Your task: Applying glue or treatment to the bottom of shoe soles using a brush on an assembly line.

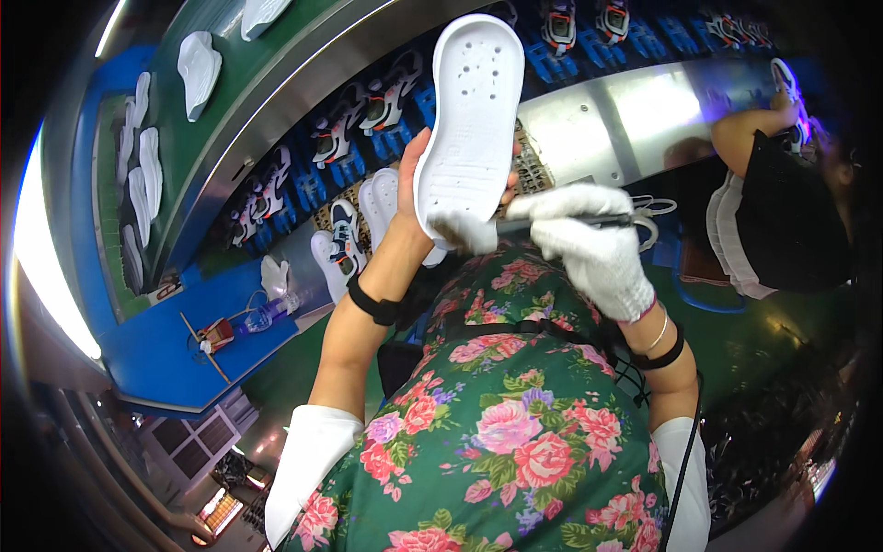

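My bare left hand (411, 182) is closed round a white shoe sole (471, 120), its hollow inner face turned up. The sole has several small holes toward its far end. A white knitted glove covers my right hand (593, 241), which is closed on the dark handle of a brush (466, 232). The brush's pale bristles, slightly blurred, are at the near heel end of the sole and appear to touch it. A thin white tube (655, 206) shows beside the gloved hand, near the handle's back end.
Shoe uppers (391, 97) sit on blue holders along a curved line ahead. More white soles (198, 75) lie on a green belt at the left. A blue table (166, 359) holds a clear bottle (267, 315). A navy-and-white shoe (346, 237) stands beside soles. Another person's arm (750, 136) is at right.
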Demonstrator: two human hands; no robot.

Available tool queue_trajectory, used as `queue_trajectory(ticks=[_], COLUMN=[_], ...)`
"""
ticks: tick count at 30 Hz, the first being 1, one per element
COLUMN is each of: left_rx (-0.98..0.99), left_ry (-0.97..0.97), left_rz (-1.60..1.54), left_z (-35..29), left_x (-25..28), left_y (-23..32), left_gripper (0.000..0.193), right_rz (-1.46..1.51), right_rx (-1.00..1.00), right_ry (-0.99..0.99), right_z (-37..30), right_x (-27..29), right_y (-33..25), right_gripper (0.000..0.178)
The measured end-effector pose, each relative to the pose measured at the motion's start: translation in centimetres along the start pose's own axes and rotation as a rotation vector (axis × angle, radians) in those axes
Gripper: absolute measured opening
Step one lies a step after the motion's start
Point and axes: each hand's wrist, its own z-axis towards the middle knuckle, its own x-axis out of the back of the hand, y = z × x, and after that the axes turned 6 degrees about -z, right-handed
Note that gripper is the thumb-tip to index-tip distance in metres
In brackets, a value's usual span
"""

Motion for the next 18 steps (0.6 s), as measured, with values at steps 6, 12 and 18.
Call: queue_trajectory(ticks=[6, 12, 18], left_rx=[0.005, 0.041, -0.04], left_ry=[0.089, 0.104, 0.154], left_rz=[0.03, 0.054, 0.184], left_z=[-0.5, -1.1, -2.3], left_x=[-0.3, 0.6, 1.2], left_y=[-2.6, -2.7, -0.4], left_gripper=[0.074, 0.071, 0.085], right_rz=[-1.029, -1.526, -0.579], right_rx=[0.662, 1.012, 0.36], right_ry=[0.128, 0.115, -0.23], right_z=[3.3, 3.6, -0.7], right_x=[2.3, 1.9, -0.2], right_y=[-3.8, -2.3, -0.9], right_gripper=[0.015, 0.028, 0.013])
